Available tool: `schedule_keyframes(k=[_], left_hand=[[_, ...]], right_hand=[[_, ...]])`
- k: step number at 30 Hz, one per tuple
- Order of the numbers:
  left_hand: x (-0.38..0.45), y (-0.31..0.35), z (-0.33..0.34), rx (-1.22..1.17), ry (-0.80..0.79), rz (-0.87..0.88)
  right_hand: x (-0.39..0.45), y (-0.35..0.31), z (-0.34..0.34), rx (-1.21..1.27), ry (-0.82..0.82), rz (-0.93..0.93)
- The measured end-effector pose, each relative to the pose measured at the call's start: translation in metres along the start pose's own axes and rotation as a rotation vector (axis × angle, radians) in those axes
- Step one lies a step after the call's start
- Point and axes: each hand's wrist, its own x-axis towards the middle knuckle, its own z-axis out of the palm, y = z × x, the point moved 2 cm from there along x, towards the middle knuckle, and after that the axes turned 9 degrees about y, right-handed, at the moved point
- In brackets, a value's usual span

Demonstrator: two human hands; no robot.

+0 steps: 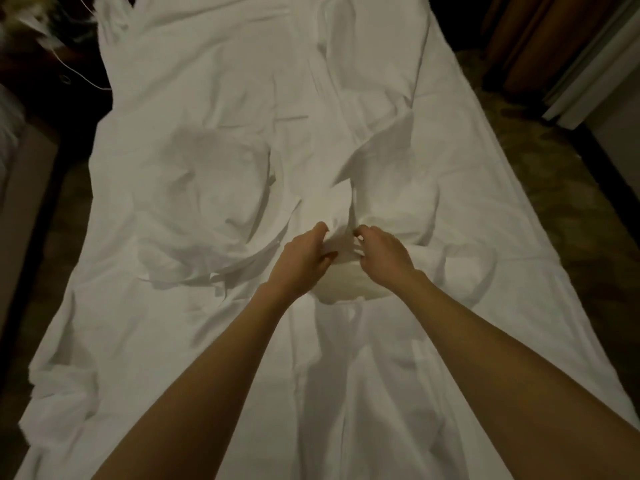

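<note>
Roughly at the middle of the bed [519, 237], the white cloth [341, 209] is gathered into a raised bunch, and both hands have hold of it there. The left hand [304, 254] grips the bunch from its left side, with the fingers [320, 228] curled over the fabric and the thumb tucked against it lower down. The right hand [382, 252] grips the same bunch from the other side, its fingers bent in tight and pinching a fold. The two hands sit close together, with only a narrow ridge of cloth between them. Both bare forearms reach in from the near edge of the view.

From the pinched ridge a stiff flap of the cloth stands up and leans away to the right. To the left of the hands lies a rounded, rumpled bulge [201, 192] of the same white fabric, and creases run out from it. Beyond that the cloth spreads in loose wrinkles toward the far end of the bed and hangs over both long sides.

Dark patterned carpet [554, 161] shows on the right of the bed. A brown curtain [519, 39] hangs at the upper right. A thin white cable [86, 77] trails over the dark area at the upper left.
</note>
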Motion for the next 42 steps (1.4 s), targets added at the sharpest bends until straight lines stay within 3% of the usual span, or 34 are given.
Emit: schedule_keyframes(k=[4, 8, 15, 19, 21, 24, 26, 33, 42], left_hand=[[-0.006, -0.011, -0.035, 0.096, -0.008, -0.035], [-0.024, -0.034, -0.066, 0.219, 0.003, -0.161], [-0.042, -0.042, -0.103, 0.3, 0.162, -0.275], [-0.031, -0.018, -0.121, 0.197, 0.284, -0.191], [-0.024, 0.006, -0.124, 0.114, 0.301, -0.08], [-0.021, 0.041, -0.124, 0.037, 0.301, 0.096], [-0.021, 0.05, -0.128, -0.01, 0.33, 0.114], [-0.024, 0.037, -0.141, -0.018, 0.33, -0.063], [-0.015, 0.031, -0.158, 0.018, 0.312, -0.377]], right_hand=[[-0.007, -0.004, -0.024, -0.059, -0.004, -0.008], [-0.021, 0.003, -0.043, -0.14, -0.013, 0.098], [-0.045, -0.013, -0.049, -0.196, -0.012, 0.157], [-0.04, -0.047, -0.055, 0.028, -0.043, 0.06], [-0.034, -0.077, -0.066, 0.141, 0.028, -0.049], [-0.025, -0.105, -0.076, 0.086, 0.047, -0.225], [-0.02, -0.104, -0.083, 0.047, 0.066, -0.225], [-0.021, -0.083, -0.128, -0.012, 0.249, -0.138], [-0.02, -0.117, -0.206, 0.074, 0.312, -0.339]])
